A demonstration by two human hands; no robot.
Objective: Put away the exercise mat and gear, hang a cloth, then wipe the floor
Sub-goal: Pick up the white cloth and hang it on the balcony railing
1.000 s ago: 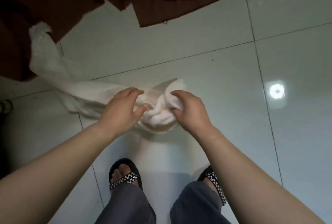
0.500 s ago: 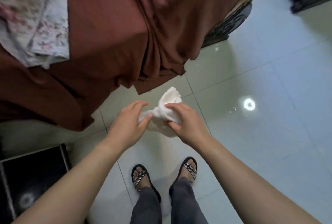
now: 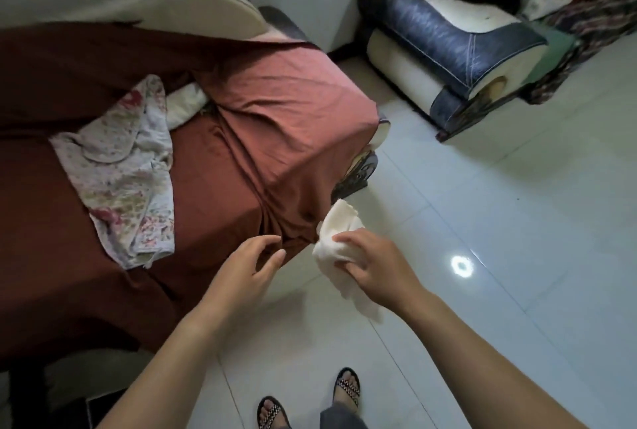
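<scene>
Glossy pale floor tiles [image 3: 482,222] beside a rust-draped sofa [image 3: 275,118]. Our right hand [image 3: 375,266] grips the bunched white cloth [image 3: 336,239] in the air; our left hand [image 3: 248,270] hovers empty, fingers relaxed. We judge wiping comes next, so we must crouch.

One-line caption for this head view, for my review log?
Person standing on a tiled floor: right hand grips a bunched white cloth, left hand open beside the brown sofa cover.

Sofa [image 3: 282,101], draped in brown sheet [image 3: 213,187]; floral cloth [image 3: 120,173] lying on its seat. Tiled floor [image 3: 499,239]: blue-and-cream armchair [image 3: 448,39] beyond the sofa's arm.
</scene>
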